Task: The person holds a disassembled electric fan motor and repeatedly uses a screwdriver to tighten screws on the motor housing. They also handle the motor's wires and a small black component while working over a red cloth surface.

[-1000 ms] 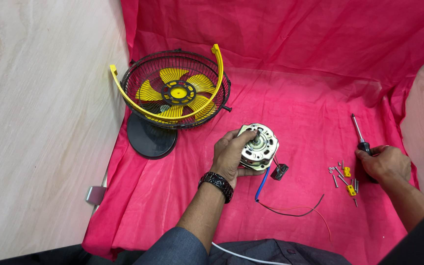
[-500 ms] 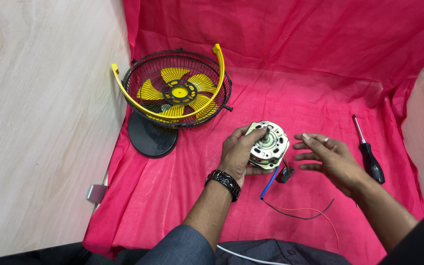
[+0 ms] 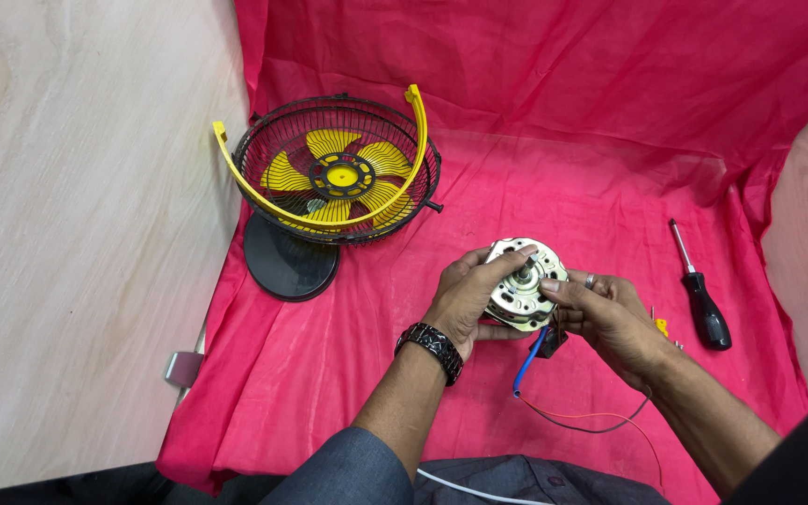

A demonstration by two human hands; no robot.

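Right now both your hands are on the fan motor (image 3: 522, 285), held just above the red cloth (image 3: 563, 178) near centre, approx 4 o'clock from the fan cage. Your left hand (image 3: 468, 297) wraps the motor's left side w/ fingers over the top, grip closed on the housing; black watch (image 3: 432, 349) on that wrist. Your right hand (image 3: 610, 313) comes in from 3 o'clock, grip narrow, thumb and forefinger pinching at the motor's right edge by the shaft; can't tell if sth small sits between them. Blue, black and red wires (image 3: 554, 393) hang off the motor's underside toward 6 o'clock and trail over the cloth.

Fan cage (image 3: 337, 173) w/ yellow blades and yellow bracket lies at 10 o'clock from the motor, leaning on a round black base (image 3: 290, 257). Screwdriver (image 3: 699, 290), black handle, lies at 3 o'clock, apart from your right hand. Small yellow bits (image 3: 661, 326) show just beside that hand.
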